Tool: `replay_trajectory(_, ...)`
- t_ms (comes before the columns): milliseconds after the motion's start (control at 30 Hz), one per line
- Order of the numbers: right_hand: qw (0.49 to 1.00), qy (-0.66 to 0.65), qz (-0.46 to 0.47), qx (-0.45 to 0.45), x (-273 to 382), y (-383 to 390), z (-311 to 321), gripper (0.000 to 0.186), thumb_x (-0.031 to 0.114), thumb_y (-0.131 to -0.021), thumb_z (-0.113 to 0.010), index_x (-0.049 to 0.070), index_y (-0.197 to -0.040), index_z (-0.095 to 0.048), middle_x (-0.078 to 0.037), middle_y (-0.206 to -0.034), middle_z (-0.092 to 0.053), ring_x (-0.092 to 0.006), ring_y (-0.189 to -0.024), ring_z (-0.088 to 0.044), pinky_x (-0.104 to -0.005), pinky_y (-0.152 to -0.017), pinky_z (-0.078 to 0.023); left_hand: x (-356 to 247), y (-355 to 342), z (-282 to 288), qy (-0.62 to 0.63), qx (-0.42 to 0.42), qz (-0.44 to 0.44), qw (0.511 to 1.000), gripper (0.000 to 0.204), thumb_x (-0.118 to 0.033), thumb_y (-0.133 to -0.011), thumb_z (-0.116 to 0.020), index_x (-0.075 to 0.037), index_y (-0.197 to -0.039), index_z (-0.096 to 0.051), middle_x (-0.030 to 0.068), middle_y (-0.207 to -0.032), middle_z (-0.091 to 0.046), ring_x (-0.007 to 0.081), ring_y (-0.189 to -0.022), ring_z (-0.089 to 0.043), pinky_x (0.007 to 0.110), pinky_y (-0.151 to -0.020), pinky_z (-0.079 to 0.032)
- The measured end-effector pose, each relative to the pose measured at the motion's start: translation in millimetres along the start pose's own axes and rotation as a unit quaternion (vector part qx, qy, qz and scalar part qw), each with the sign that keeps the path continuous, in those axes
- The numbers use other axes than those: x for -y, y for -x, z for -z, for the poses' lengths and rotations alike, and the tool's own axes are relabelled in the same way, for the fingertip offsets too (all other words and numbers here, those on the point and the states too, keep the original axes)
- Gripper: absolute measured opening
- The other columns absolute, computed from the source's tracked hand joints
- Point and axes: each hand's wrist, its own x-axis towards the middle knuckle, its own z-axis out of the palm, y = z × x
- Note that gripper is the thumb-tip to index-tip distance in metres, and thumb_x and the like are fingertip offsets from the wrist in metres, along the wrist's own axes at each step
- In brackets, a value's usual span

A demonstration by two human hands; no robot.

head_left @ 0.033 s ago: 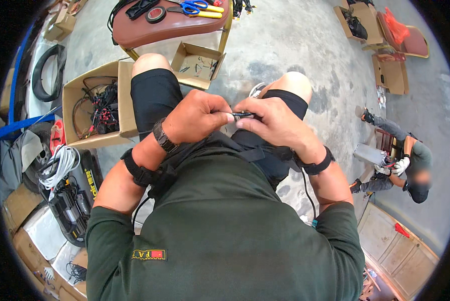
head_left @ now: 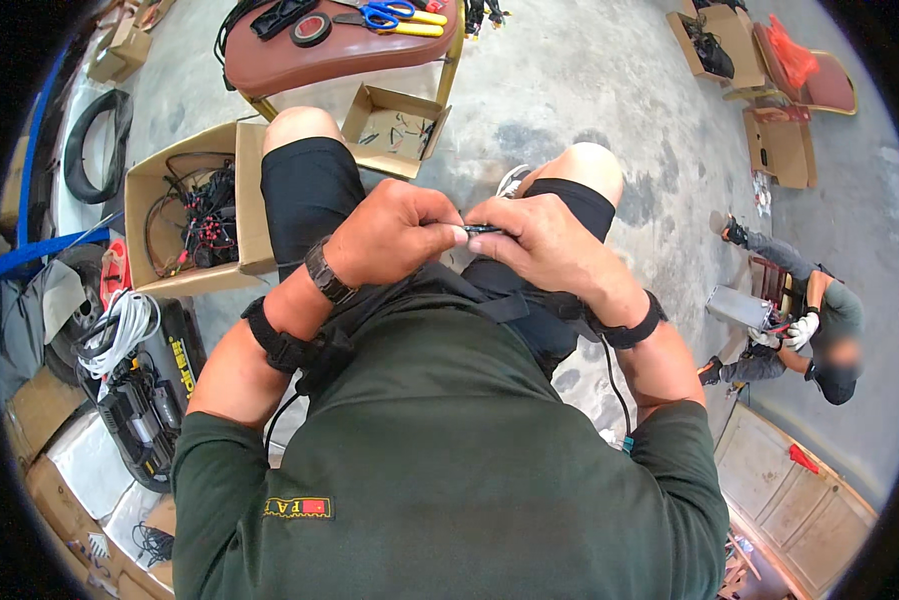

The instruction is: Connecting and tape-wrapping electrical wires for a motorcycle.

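Note:
Above my lap, between my knees, both hands meet at a short, thin black cable [head_left: 481, 229]. My left hand [head_left: 394, 238] pinches its left end between thumb and forefinger. From the other side, my right hand [head_left: 547, 240] has its thumb and fingers closed around the right part. Only the small stretch between the fingertips shows, and fine details of it cannot be made out.
Left of my knee stands a cardboard box [head_left: 254, 205] of tangled black wires. Ahead are a shallow carton [head_left: 377, 160] with small scraps and a brown chair seat [head_left: 339, 65] holding scissors [head_left: 384, 12] and tape [head_left: 311, 30]. A co-worker [head_left: 834, 315] sits at right, handling a grey metal box [head_left: 737, 307].

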Motion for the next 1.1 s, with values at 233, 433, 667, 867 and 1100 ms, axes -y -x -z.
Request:
replay_trajectory(233, 0.998, 0.001, -0.021, 0.053, -4.6, 5.4, 1.6, 0.010, 0.009, -0.086, -0.063, 0.001, -0.090, -0.063, -0.014, -0.069, -0.061, -0.0307, -0.063, -0.061, -0.0349, -0.058, -0.047, 2.0, 1.3, -2.3, 0.028, 0.013, 0.007, 0.999, 0.010, -0.007, -0.084, -0.066, 0.001, -0.079, -0.066, 0.0002, -0.060, -0.059, 0.0052, -0.056, -0.052, 0.023, -0.051, -0.043)
replay_trajectory(433, 0.996, -0.038, -0.056, 0.061, -5.8, 12.0, 5.6, 0.013, 0.015, -0.088, -0.061, 0.003, -0.085, -0.061, -0.017, -0.064, -0.058, -0.0349, -0.061, -0.060, -0.0403, -0.055, -0.046, 6.9, 1.9, -6.3, 0.003, 0.011, -0.029, 0.999, 0.009, -0.007, -0.085, -0.066, 0.001, -0.080, -0.066, -0.0004, -0.059, -0.058, 0.0053, -0.055, -0.051, 0.024, -0.050, -0.042)
replay_trajectory(667, 0.981, -0.099, -0.164, -0.039, -14.8, 20.7, 57.3, 0.014, 0.015, -0.090, -0.059, 0.001, -0.089, -0.065, -0.005, -0.068, -0.059, -0.0144, -0.059, -0.058, -0.0282, -0.055, -0.045, 16.6, 33.0, 39.1, 0.049, -0.038, 0.115, 0.991, 0.017, -0.016, -0.086, -0.068, 0.000, -0.085, -0.068, -0.0012, -0.061, -0.058, 0.0053, -0.053, -0.050, 0.022, -0.048, -0.040)
replay_trajectory(867, 0.956, -0.069, -0.233, -0.166, -64.8, 28.7, 123.3, 0.017, 0.019, -0.094, -0.059, 0.004, -0.093, -0.068, 0.004, -0.063, -0.054, -0.0030, -0.057, -0.047, -0.0195, -0.051, -0.036, 37.9, 108.0, 101.8, 0.052, -0.193, 0.148, 0.969, 0.018, -0.017, -0.084, -0.069, -0.002, -0.074, -0.066, -0.0008, -0.055, -0.055, 0.0042, -0.044, -0.046, 0.020, -0.040, -0.034)
replay_trajectory(1100, 0.940, -0.017, -0.256, -0.223, -79.7, 8.2, 147.3, 0.020, 0.020, -0.091, -0.059, 0.002, -0.089, -0.067, 0.002, -0.062, -0.055, -0.0072, -0.060, -0.050, -0.0243, -0.057, -0.041, 27.1, 152.9, 123.5, 0.058, -0.258, 0.112, 0.958, 0.022, -0.019, -0.081, -0.073, 0.000, -0.076, -0.063, 0.0001, -0.059, -0.055, 0.0058, -0.047, -0.046, 0.021, -0.042, -0.035)
